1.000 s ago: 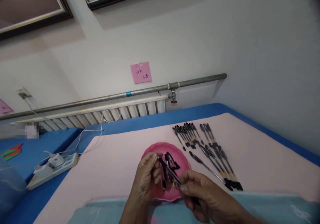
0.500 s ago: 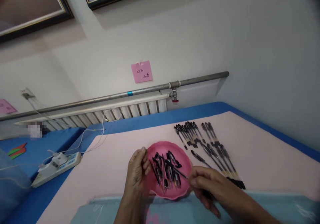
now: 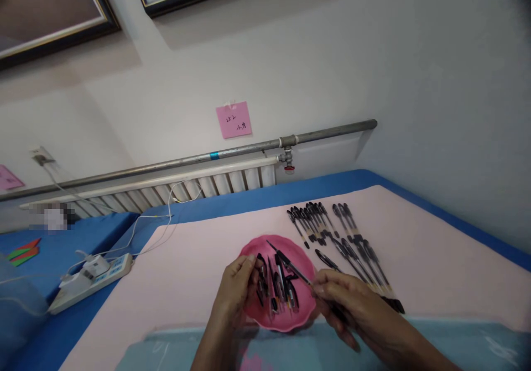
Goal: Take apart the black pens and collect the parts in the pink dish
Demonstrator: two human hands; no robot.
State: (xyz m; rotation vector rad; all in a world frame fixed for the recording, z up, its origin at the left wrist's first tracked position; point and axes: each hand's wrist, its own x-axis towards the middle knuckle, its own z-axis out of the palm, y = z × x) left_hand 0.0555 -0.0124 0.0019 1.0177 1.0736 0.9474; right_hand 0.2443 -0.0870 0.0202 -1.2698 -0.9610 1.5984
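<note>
My right hand [image 3: 348, 304] is closed around a slim pen [image 3: 296, 267]. The pen slants up to the left over a pink scalloped plate [image 3: 305, 310], its thin tip pointing away from me. My left hand [image 3: 234, 288] is at the plate's left edge, thumb and fingers drawn together; whatever they grip is hidden. Several black pen caps and clear pen parts [image 3: 276, 291] lie jumbled on the plate. Right of it, capped black pens [image 3: 313, 221] form a row on the pink sheet. Nearer my right hand, more pens [image 3: 365, 257] lie side by side, and one lies apart.
A pink sheet [image 3: 174, 271] covers much of the blue table [image 3: 224, 199]. Light blue plastic [image 3: 448, 343] lies along the near edge. A power strip [image 3: 91, 282] with plugs and white cables is at left. Beyond the table are a radiator [image 3: 224, 183] and a pipe [image 3: 182, 162].
My left hand has moved slightly right, over the plate's rim. The pen in my right hand now reaches farther up and left above the plate.
</note>
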